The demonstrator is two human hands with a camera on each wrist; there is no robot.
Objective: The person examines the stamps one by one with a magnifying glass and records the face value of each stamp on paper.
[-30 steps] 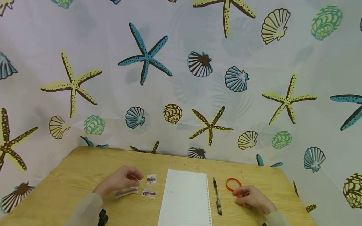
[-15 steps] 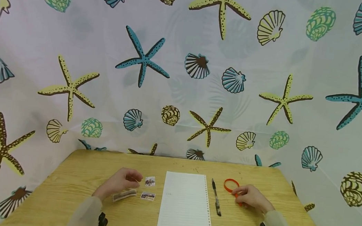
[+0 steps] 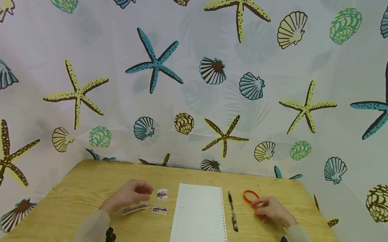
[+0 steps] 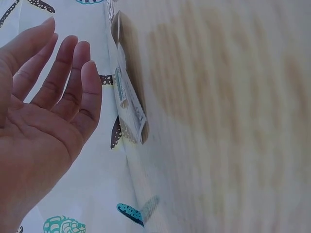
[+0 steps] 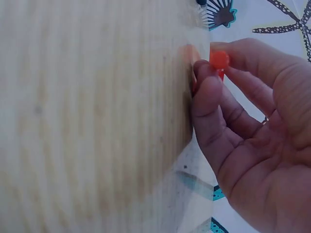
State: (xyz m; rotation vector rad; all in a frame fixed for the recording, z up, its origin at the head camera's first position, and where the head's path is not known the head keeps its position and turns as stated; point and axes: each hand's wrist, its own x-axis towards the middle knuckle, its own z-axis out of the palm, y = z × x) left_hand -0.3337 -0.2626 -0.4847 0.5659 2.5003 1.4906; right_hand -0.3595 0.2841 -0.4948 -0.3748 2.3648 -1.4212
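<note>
Right hand (image 3: 274, 211) pinches the red hoop (image 5: 219, 59), pen (image 3: 232, 211) left of that grip; left hand (image 3: 132, 194), fingers loose, hovers by 3 pictures (image 3: 160, 209)

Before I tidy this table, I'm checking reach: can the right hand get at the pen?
Probably yes: nothing shows between the right hand and the pen, though that hand seems to grip the red loop.
</note>
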